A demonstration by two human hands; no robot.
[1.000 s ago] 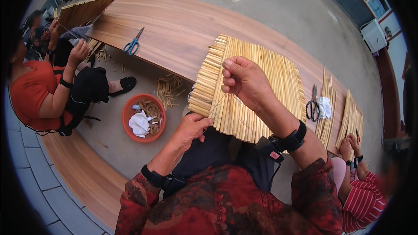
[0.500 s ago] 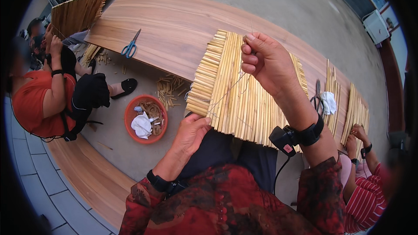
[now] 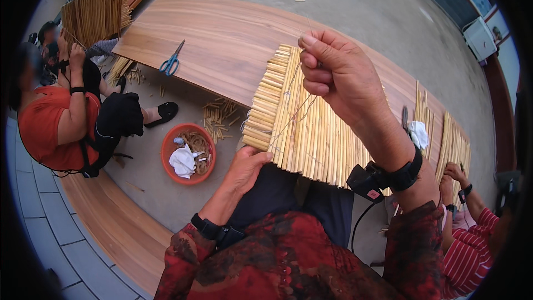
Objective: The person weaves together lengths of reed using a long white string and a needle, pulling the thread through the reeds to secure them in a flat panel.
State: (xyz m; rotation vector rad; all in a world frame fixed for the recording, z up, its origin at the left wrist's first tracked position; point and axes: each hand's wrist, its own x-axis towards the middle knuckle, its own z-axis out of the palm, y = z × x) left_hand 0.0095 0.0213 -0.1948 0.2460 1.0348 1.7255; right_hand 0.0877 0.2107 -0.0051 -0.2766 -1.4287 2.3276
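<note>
Soft, even daylight reaches you, with faint shadow beneath the table [image 3: 222, 28]. Your right hand [image 3: 336, 66] looks fairly sharp; a head [image 3: 29, 69] near nine o'clock is blurred. Toward your black rim, the bench [image 3: 111, 222] at eight o'clock curves.

Stalk mat [image 3: 297, 133]: woody, ridged, faint sheen. Bench [image 3: 222, 28]: smooth wood-grain, satin. Scissors [image 3: 172, 62]: metal blades, plastic-looking handles. Basin [image 3: 189, 181]: smooth plastic. Floor [image 3: 355, 0]: matt, concrete-like.

Over at the table [image 3: 211, 33], the left hand [image 3: 244, 169] grips a corner of a yellow stalk mat [image 3: 300, 139] while the right hand [image 3: 341, 69] pinches thread above it, blue-handled scissors [image 3: 170, 66] lying well apart.
</note>
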